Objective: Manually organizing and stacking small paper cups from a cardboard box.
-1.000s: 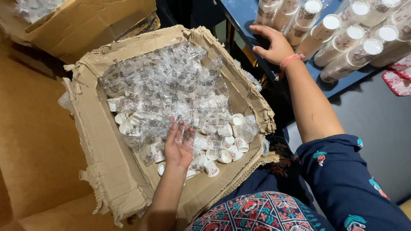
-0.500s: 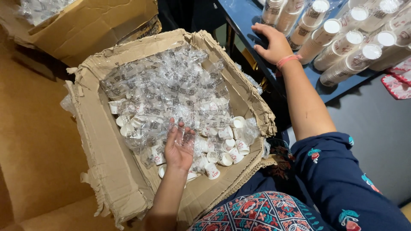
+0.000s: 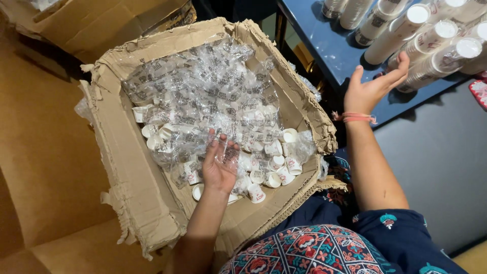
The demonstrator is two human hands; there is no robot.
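Observation:
My left hand (image 3: pixel 219 165) rests palm down inside a torn cardboard box (image 3: pixel 124 177), fingers spread on clear plastic wrapping (image 3: pixel 203 86) that covers several small white paper cups (image 3: pixel 276 170). Whether it grips the plastic I cannot tell. My right hand (image 3: pixel 373 89) is raised over the dark blue table (image 3: pixel 324 48), open, fingers apart, close to the rows of stacked white paper cups (image 3: pixel 431 43) lying on their sides. It holds nothing. A pink band circles that wrist.
A second cardboard box (image 3: pixel 96 23) sits at the top left. Brown cardboard (image 3: pixel 40 167) lies under and left of the open box. A grey surface (image 3: pixel 436 167) lies to the right below the table edge. My patterned clothing fills the bottom.
My right hand has lifted off the table's edge and moved right, toward the stacked cups, now open in the air. My left hand stays in the box.

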